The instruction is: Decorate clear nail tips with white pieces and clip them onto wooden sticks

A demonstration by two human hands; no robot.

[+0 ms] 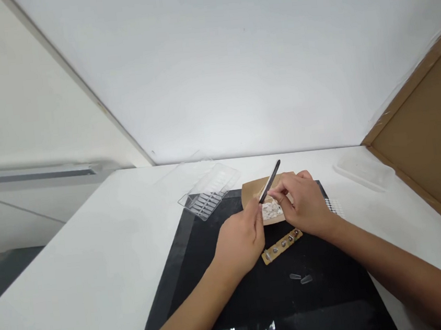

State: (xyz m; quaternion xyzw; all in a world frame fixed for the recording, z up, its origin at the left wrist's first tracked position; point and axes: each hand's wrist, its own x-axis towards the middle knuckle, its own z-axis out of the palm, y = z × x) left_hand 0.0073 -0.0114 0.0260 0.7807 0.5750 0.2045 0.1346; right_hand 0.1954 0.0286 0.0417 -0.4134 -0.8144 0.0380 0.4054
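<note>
My left hand [244, 236] is closed around one end of a slim, dark-edged nail file [271, 178], which points up and away. Close beside the file, my right hand [301, 201] has thumb and forefinger pinched together; whatever lies between them is too small to make out. Under both hands is a brown paper piece [251, 187] with whitish flakes [271, 210] on it. Nearer to me lies a tan strip [280, 247] bearing several small round mounts, some with clear nail tips. Two clear nail tips [301, 278] rest on the black mat [223, 269].
A clear compartment box [210, 192] with nail tips sits at the mat's far left corner, its transparent lid behind. A white translucent tray [363, 173] stands right. Partly hidden by my right wrist is a white dotted sheet [334, 206]. A cardboard panel [426, 138] leans at right.
</note>
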